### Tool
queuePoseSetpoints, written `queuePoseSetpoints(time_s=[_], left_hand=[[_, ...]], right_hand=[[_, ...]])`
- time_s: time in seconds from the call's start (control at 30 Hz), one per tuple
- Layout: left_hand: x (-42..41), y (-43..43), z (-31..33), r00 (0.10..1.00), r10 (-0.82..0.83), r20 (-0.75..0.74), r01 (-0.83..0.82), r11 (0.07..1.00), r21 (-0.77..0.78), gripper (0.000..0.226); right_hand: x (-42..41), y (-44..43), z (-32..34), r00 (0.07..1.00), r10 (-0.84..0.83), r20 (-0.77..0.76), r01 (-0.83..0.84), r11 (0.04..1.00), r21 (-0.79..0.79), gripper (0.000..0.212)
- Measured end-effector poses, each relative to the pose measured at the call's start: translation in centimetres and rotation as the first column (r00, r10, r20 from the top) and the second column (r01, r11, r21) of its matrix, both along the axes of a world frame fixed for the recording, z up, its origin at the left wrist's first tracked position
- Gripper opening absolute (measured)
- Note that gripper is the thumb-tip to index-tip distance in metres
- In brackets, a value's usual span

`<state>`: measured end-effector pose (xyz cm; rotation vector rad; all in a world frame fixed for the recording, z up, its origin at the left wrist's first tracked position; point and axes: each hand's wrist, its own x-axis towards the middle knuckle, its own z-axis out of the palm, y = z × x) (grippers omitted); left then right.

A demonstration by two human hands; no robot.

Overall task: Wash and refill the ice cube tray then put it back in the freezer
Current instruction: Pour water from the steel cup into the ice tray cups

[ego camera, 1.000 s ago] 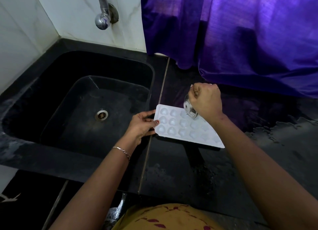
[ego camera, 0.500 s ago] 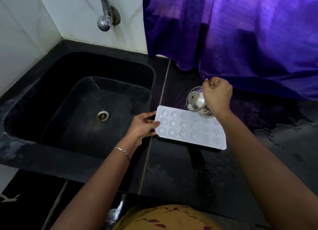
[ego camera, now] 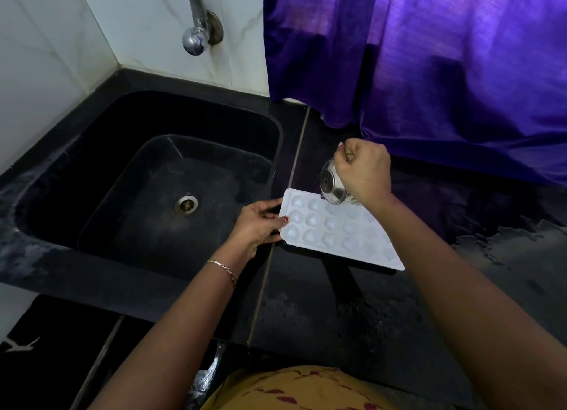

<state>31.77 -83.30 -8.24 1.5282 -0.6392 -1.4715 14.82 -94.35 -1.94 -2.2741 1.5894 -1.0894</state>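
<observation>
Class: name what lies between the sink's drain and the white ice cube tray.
The head view shows the left hand between the drain and the ice cube tray, holding the tray's left end.

You're standing in a home kitchen — a deep black stone sink (ego camera: 92, 170) with a steel drain (ego camera: 186, 205) is sunk into a wet black stone counter (ego camera: 306, 305), and a chrome tap (ego camera: 196, 32) comes out of the white tiled wall (ego camera: 46, 56) above it. A purple curtain (ego camera: 445, 72) hangs down to the counter's back edge. A white ice cube tray (ego camera: 331, 228) and a small steel bowl (ego camera: 333, 185) are out beside the sink — plain household things.
</observation>
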Motion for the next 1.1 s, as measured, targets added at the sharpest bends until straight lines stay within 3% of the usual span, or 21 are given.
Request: queuePoseSetpoints(time_s=[0.27,0.6,1.1], left_hand=[[0.0,0.0,-0.1,1.0,0.003,-0.001,-0.003,1.0,-0.001,0.045],[0.0,-0.1,-0.1,1.0,0.006,-0.005,-0.006,1.0,0.001,0.044],[0.1,0.0,-0.3,1.0,0.002,-0.007,-0.002,1.0,-0.011,0.045]], right_hand=[[1.0,0.3,0.0,0.997,0.063,-0.047,-0.068,0.993,-0.097,0.04],[0.8,0.3,-0.2,0.997,0.069,-0.041,-0.074,0.991,-0.114,0.042],[1.5,-0.7,1.0,0.986,-0.052,0.159,0.031,0.991,0.134,0.049]])
